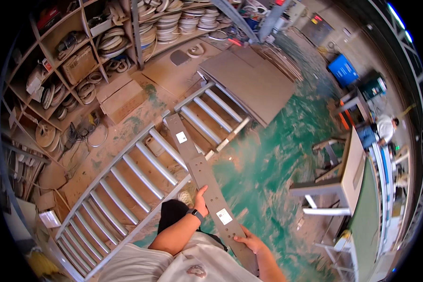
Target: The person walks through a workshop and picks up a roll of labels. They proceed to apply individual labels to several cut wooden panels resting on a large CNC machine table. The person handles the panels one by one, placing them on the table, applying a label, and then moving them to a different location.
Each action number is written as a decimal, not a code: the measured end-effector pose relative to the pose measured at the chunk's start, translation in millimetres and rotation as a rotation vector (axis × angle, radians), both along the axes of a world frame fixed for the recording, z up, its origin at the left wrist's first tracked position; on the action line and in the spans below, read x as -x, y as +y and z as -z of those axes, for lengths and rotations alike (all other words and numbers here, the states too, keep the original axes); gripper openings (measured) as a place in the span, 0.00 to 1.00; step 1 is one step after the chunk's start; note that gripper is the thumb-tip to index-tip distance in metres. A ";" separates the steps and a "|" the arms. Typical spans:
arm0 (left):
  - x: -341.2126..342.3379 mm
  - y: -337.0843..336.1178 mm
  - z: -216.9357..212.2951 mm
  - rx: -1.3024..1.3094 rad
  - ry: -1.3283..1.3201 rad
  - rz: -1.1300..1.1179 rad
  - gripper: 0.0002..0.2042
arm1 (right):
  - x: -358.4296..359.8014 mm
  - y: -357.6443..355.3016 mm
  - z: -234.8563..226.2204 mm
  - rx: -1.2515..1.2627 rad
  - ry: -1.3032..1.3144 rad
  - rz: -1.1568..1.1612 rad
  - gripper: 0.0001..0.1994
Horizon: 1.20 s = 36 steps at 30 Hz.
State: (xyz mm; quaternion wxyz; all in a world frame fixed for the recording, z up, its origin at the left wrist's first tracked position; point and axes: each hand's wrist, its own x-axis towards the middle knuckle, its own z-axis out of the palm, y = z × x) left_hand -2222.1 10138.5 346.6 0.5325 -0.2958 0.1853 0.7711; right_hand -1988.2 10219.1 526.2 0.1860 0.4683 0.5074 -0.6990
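I hold a long, narrow grey-brown board [207,181] slantwise in front of my body. Small drilled holes dot its face, and a white label [224,216] sticks to its lower part. A second label [181,137] is on the far stretch, where a step in the edge suggests another board lies there, though I cannot tell for sure. My left hand [201,202], below a wrist with a dark watch, grips the left edge near the middle. Around the right edge closes my right hand [251,240], its thumb on the top face by some holes.
A roller conveyor [122,188] runs beside me on the left, passing under the board's far end. Large flat panels [249,77] are stacked beyond it. Shelves [61,84] hold rolls of edging. At right stand a table-like frame [333,188] and a distant person [385,129].
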 end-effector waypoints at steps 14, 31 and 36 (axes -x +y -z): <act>227.8 360.2 91.0 0.219 0.398 -0.193 0.32 | 259.8 432.9 151.1 0.019 0.092 -0.191 0.47; 469.2 631.1 403.8 0.673 0.141 -0.373 0.39 | 520.9 713.0 538.1 0.188 0.089 -0.253 0.43; 448.3 641.0 439.0 1.479 0.818 0.070 0.41 | 512.1 700.2 583.2 -0.525 -0.061 -0.706 0.49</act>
